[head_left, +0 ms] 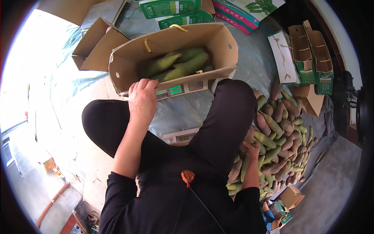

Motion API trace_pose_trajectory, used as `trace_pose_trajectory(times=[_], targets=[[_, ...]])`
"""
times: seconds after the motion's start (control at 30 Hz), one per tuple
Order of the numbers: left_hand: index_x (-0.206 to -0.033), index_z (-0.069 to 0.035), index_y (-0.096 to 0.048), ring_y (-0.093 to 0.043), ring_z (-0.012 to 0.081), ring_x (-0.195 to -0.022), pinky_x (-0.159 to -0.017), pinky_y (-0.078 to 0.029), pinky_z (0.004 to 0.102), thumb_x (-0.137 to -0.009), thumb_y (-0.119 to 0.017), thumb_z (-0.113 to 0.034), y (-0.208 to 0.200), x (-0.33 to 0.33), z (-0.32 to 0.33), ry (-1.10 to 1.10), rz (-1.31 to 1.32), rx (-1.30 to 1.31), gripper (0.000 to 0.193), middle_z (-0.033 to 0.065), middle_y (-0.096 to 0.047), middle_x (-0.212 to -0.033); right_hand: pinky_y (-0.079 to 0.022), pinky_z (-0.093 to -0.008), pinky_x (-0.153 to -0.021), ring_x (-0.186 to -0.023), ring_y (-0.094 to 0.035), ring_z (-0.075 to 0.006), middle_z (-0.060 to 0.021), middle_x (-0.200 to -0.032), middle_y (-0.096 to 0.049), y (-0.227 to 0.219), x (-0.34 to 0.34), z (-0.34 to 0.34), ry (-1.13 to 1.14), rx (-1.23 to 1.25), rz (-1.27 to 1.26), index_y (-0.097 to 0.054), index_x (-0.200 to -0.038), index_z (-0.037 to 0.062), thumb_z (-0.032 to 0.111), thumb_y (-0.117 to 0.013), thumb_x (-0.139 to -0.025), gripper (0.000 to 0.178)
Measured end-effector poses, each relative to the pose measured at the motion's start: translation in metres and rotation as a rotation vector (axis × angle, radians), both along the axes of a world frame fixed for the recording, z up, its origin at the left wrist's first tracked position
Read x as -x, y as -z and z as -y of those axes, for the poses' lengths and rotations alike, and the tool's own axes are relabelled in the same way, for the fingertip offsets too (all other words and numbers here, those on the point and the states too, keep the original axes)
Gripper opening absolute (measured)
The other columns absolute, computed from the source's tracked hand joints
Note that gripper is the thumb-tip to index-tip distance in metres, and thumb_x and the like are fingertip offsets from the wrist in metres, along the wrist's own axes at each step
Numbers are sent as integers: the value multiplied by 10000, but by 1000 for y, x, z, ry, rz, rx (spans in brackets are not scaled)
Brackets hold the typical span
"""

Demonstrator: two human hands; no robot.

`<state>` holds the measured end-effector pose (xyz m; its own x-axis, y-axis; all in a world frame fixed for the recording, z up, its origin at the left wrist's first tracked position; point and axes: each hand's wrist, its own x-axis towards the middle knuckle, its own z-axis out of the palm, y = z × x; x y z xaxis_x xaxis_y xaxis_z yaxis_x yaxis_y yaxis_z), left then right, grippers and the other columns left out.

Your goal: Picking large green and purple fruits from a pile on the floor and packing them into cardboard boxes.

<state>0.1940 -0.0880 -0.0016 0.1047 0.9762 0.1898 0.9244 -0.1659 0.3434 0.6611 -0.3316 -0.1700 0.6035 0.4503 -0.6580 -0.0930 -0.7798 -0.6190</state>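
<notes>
My left hand (pixel 142 97) is closed over the near rim of a deep cardboard box (pixel 128 75), at its left part. Inside lie several long green radishes (pixel 187 67), and yellow cord handles hang at the box's walls. Under the box's near edge shows a scale (pixel 183 89) with lit green displays. Off to the right, my right hand (pixel 252 149) is at the near left side of a heap of green radishes and reddish-brown roots (pixel 286 136). Its fingers are curled, and what they hold, if anything, is hidden. My right knee lies between the box and the heap.
An open cardboard box (pixel 97 46) stands left of the filled one. Green printed cartons (pixel 169 8) and a pink-and-white carton (pixel 237 13) are behind. Tall green boxes (pixel 311 58) stand at right. Plastic sheeting (pixel 251 50) covers the floor; a small wooden frame (pixel 181 135) lies between my legs.
</notes>
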Motion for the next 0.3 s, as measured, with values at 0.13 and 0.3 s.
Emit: trace_pose_trajectory(times=[0.13, 0.3], targets=[[-870, -64, -624, -567, 285, -861, -844, -414, 400, -747, -602, -49, 4, 1, 2, -8, 19, -38, 127, 85, -580, -845, -478, -325, -782, -929, -575, -202, -109, -1056, -585, -94, 27, -96, -111, -65, 129, -463, -1212, -41, 89, -751, -649, 646], [-868, -70, -629, -565, 292, -871, -848, -408, 405, -745, -601, -49, 7, 3, 0, -2, 38, -25, 129, 84, -577, -846, -452, -281, -870, -1008, -580, -219, -144, -1138, -578, -195, 69, -213, -494, -530, 187, -408, -1314, 12, 65, -693, -708, 673]])
